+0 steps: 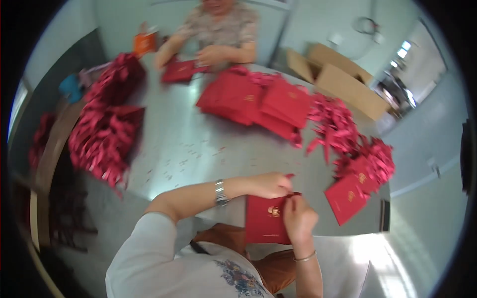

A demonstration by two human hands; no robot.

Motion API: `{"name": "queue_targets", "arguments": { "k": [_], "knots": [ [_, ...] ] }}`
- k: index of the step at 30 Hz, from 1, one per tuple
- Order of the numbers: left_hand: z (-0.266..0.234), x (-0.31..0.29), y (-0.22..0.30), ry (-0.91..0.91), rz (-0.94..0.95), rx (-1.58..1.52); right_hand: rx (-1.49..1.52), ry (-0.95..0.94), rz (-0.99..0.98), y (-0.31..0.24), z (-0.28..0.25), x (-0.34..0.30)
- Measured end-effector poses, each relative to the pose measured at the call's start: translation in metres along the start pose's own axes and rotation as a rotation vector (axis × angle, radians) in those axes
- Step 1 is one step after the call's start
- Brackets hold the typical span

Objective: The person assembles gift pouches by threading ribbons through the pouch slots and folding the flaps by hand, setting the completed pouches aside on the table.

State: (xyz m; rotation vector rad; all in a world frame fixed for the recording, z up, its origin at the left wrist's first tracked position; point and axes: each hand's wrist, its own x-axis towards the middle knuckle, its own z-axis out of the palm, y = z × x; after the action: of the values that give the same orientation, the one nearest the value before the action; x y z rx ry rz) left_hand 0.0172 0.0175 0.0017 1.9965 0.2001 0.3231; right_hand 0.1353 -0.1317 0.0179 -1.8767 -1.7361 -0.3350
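A flat red paper bag (258, 229) with a gold emblem hangs over the near table edge, in front of my body. At its top edge my left hand (271, 185) is closed, pinching a red ribbon (290, 176) whose end sticks out above the fingers. My right hand (301, 219) is closed too, at the bag's upper right corner, with fingers pressed on the ribbon and the bag's edge. The fingers hide how the ribbon joins the bag.
Stacked red bags (248, 99) lie mid-table. Ribbon bundles (338, 124) and loose bags (348, 196) are at the right, with another ribboned heap (107, 134) at left. Small red scraps dot the table (169, 134). Across it, a person (218, 35) handles a red bag; a cardboard box (348, 82) stands beyond.
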Motion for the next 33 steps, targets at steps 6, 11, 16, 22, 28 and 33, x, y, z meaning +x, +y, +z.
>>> {"name": "queue_targets", "arguments": {
  "k": [6, 11, 16, 22, 28, 33],
  "knots": [
    [-0.029, -0.012, 0.014, -0.096, -0.24, -0.344, -0.025, 0.022, -0.067, -0.018, 0.003, 0.016],
    [-0.01, -0.007, -0.016, 0.066, 0.103, 0.098, 0.027, 0.0, -0.036, -0.007, 0.016, 0.006],
    [0.0, -0.014, -0.001, 0.179, 0.078, 0.244, 0.668, -0.193, 0.425, -0.004, 0.005, 0.007],
    [0.006, -0.014, 0.007, 0.245, 0.15, 0.22, 0.726, -0.325, 0.468, 0.003, -0.011, 0.021],
    [-0.005, -0.012, -0.017, 0.35, 0.237, 0.221, 0.445, -0.181, 0.102, -0.001, -0.003, 0.036],
    [-0.008, -0.014, 0.006, 0.305, 0.346, 0.289, 0.448, -0.227, 0.01, -0.013, -0.023, 0.043]
  ]
}}
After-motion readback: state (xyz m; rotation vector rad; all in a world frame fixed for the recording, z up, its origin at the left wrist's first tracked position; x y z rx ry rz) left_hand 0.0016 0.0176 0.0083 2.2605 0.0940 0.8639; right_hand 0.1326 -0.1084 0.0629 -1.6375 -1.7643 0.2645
